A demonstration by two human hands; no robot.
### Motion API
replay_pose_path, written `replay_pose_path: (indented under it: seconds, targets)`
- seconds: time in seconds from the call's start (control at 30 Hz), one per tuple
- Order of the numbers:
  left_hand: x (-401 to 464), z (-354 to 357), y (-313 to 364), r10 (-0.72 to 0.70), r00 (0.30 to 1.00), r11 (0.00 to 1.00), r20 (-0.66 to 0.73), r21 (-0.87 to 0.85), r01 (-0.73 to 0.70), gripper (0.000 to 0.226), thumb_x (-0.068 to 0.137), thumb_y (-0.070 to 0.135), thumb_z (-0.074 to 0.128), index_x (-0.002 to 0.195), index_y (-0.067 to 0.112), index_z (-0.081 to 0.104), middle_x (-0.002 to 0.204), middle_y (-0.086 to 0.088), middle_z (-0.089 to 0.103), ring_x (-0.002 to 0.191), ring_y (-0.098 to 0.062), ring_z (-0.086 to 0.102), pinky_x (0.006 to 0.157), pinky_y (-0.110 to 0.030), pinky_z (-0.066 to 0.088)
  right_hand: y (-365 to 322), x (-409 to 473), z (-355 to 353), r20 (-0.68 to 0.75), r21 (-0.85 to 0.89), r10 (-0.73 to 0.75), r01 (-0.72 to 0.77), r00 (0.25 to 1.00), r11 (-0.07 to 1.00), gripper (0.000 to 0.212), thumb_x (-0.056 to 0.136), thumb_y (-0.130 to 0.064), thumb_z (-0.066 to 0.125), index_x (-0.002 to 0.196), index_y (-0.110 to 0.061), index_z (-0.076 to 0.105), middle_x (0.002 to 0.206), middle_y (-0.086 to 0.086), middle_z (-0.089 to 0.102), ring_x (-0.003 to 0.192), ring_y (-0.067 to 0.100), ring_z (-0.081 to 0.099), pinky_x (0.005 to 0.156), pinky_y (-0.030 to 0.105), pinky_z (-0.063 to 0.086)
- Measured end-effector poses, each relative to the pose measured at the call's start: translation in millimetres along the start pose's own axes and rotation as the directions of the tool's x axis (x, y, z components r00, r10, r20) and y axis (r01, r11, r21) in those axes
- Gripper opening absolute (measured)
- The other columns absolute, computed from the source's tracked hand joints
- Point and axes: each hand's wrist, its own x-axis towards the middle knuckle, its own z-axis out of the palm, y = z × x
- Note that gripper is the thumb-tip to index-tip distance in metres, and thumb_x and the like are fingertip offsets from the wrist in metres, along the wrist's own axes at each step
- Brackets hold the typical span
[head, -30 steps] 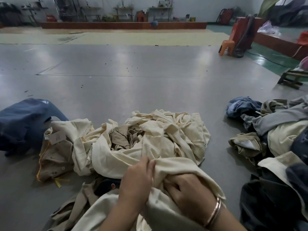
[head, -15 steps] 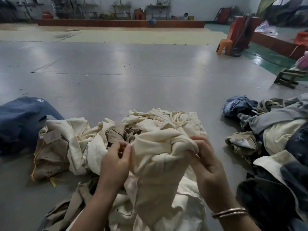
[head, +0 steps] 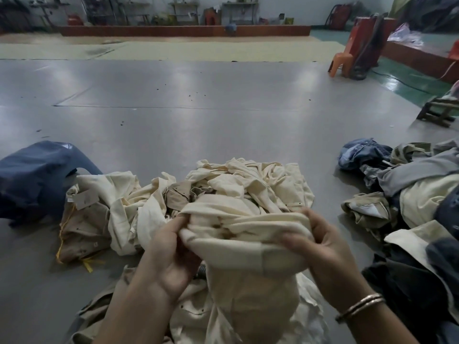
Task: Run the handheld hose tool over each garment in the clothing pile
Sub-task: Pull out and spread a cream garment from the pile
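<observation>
Cream garment [head: 248, 249] bunched above the cream pile [head: 248, 180], gripped by left hand [head: 169, 254] and right hand [head: 320, 247]. Mixed pile [head: 409, 194] right of it; blue garment [head: 32, 177] left, on the floor [head: 198, 125].

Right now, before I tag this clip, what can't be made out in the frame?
- Hose tool: only a small dark ribbed bit shows in the head view, under the cream garment and behind the left hand; can't confirm.
- Right hand: fingertips blurred and tucked into cloth.
- Mixed clothes pile: cut off by the right edge.
- Paper tag: print too small.
</observation>
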Motion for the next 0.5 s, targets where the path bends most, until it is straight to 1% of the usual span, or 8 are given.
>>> replay_pose_path:
  seconds: [0.07,0.1,0.17,0.2,0.23,0.33,0.4,0.5]
  targets:
    - [-7,4,-12,-0.104,0.985,0.993,0.137,0.071,0.094,0.036,0.076,0.021,0.055,0.096,-0.002,0.075,0.102,-0.022,0.071,0.085,-0.03,0.072,0.069,-0.044,0.06,-2,7,-13,-0.192,-0.317,-0.066,0.002,0.979,0.949,0.015,0.071,-0.019,0.078,0.076,-0.017,0.063,0.069,-0.004,0.062,0.064,0.008,0.055,0.056,0.017,0.044]
    - [-9,6,-21,-0.142,0.974,0.987,0.177,0.1,0.126,0.038,0.072,0.022,0.056,0.097,0.0,0.075,0.107,-0.021,0.07,0.09,-0.031,0.071,0.075,-0.045,0.059,0,8,-16,-0.217,-0.527,-0.093,-0.037,0.972,0.849,0.018,0.076,-0.012,0.075,0.081,-0.022,0.061,0.077,-0.007,0.062,0.071,0.009,0.056,0.061,0.019,0.041]
    - [-10,8,-33,-0.173,0.974,0.979,0.149,0.135,0.153,0.037,0.071,0.027,0.059,0.094,0.004,0.076,0.107,-0.02,0.07,0.089,-0.03,0.071,0.079,-0.044,0.057,11,2,-10,-0.081,-0.87,-0.127,-0.008,0.989,0.493,0.039,0.08,-0.007,0.065,0.107,-0.033,0.053,0.108,-0.012,0.056,0.101,0.01,0.051,0.078,0.023,0.03]
    - [-7,7,-37,-0.15,0.982,0.978,0.115,0.162,0.13,0.036,0.071,0.029,0.062,0.092,0.005,0.077,0.106,-0.021,0.071,0.087,-0.031,0.071,0.079,-0.043,0.057,19,-2,-4,0.032,-0.925,-0.153,0.087,0.988,0.369,0.049,0.076,-0.009,0.061,0.117,-0.034,0.05,0.117,-0.015,0.049,0.111,0.007,0.043,0.084,0.022,0.024]
    - [-4,5,-38,-0.119,0.99,0.975,0.075,0.195,0.102,0.037,0.07,0.032,0.065,0.092,0.005,0.077,0.104,-0.022,0.071,0.084,-0.031,0.071,0.077,-0.042,0.057,23,-7,5,0.123,-0.927,-0.138,0.164,0.983,0.337,0.052,0.072,-0.016,0.059,0.12,-0.035,0.048,0.118,-0.019,0.046,0.112,0.002,0.038,0.088,0.02,0.021]
    - [2,-1,-36,-0.054,0.998,0.971,0.031,0.234,0.045,0.046,0.072,0.034,0.069,0.106,0.004,0.07,0.104,-0.023,0.07,0.09,-0.035,0.069,0.08,-0.045,0.056,22,-13,29,0.203,-0.891,-0.086,0.221,0.975,0.397,0.036,0.075,-0.046,0.061,0.109,-0.033,0.055,0.101,-0.023,0.056,0.088,-0.001,0.051,0.083,0.02,0.033]
    - [7,-5,-33,0.015,1.0,0.961,-0.003,0.278,-0.014,0.04,0.078,0.034,0.069,0.109,0.008,0.068,0.103,-0.022,0.071,0.094,-0.037,0.068,0.083,-0.047,0.057,15,-8,29,0.219,-0.903,-0.247,0.292,0.944,0.315,0.026,0.08,-0.043,0.064,0.097,-0.024,0.069,0.089,-0.013,0.07,0.072,0.007,0.064,0.065,0.024,0.046]
    - [19,-15,-27,0.318,0.944,0.839,-0.087,0.49,-0.238,0.036,0.073,0.046,0.073,0.083,0.012,0.075,0.078,-0.01,0.074,0.07,-0.021,0.069,0.06,-0.032,0.055,6,-5,16,0.243,-0.89,-0.542,0.408,0.804,0.206,0.026,0.088,-0.034,0.057,0.092,-0.018,0.077,0.085,-0.006,0.075,0.07,0.01,0.069,0.061,0.024,0.053]
